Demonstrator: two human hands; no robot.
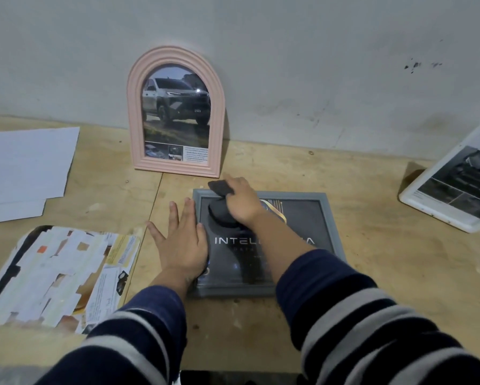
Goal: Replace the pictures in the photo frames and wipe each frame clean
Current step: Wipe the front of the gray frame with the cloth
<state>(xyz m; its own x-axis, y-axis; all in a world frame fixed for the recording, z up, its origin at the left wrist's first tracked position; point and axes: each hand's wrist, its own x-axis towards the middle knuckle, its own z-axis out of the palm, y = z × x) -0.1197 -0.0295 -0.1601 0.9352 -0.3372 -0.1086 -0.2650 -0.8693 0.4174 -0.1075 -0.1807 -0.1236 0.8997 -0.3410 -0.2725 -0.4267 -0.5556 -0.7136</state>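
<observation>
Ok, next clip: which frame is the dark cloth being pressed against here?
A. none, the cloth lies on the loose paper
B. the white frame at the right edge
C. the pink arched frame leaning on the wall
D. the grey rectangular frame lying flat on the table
D: the right hand holds the dark cloth down on the glass of the grey rectangular frame, while the left hand lies flat at its left edge.

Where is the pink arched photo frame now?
In the head view, the pink arched photo frame stands upright against the grey wall, left of centre, behind the flat grey rectangular frame.
</observation>
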